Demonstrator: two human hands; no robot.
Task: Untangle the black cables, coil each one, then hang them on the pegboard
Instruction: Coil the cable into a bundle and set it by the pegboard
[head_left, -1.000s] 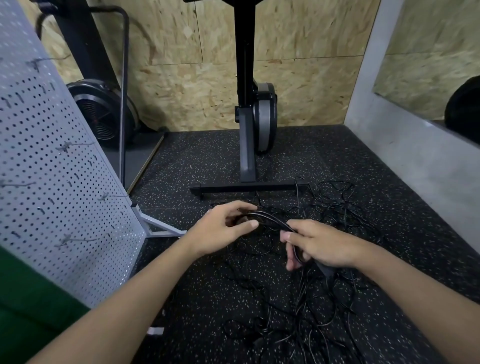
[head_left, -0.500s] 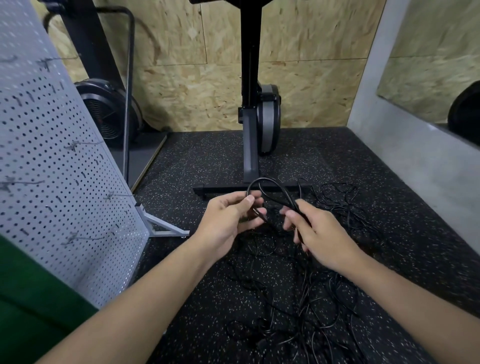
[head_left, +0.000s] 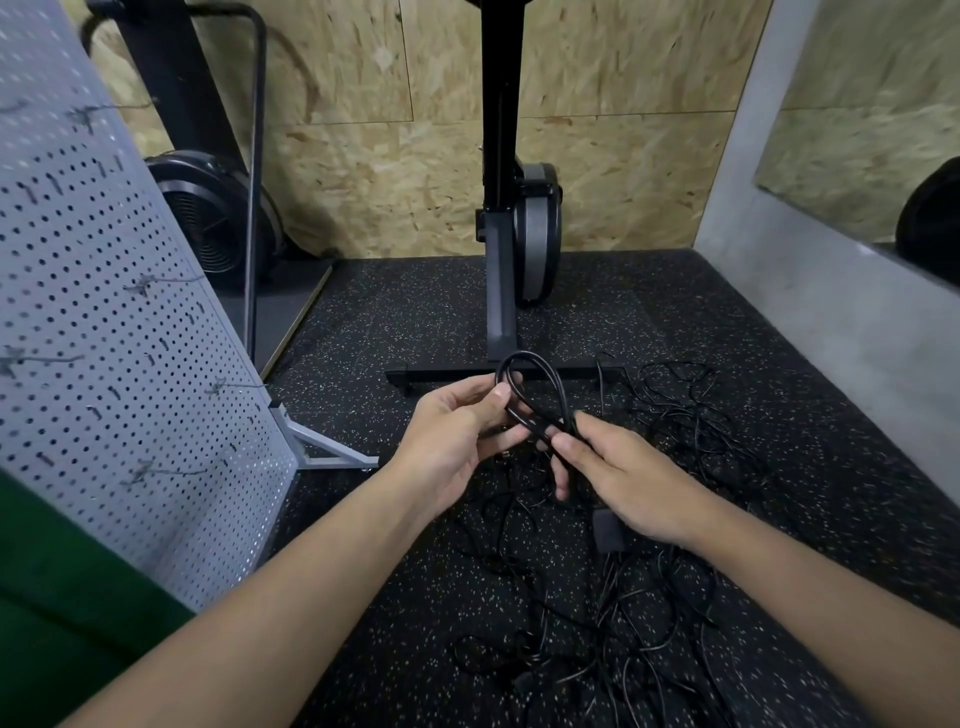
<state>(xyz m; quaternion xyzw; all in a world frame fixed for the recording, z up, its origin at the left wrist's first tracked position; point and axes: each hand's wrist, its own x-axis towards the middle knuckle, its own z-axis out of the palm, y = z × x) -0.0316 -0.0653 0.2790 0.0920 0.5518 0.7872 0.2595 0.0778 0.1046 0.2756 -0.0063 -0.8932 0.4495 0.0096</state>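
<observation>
Now your hands have come up from the floor (head_left: 415, 322), and the flat bend from a second ago is a standing loop: the first coil turn. Your left hand (head_left: 452, 436) pinches the cable loop (head_left: 524, 355) on its left side. Your right hand (head_left: 623, 478) is curled round both strands where they cross. The other black cables (head_left: 665, 597) lie tangled on the floor beneath. Pegboard (head_left: 119, 312) is at your left, with no cable on it in view.
</observation>
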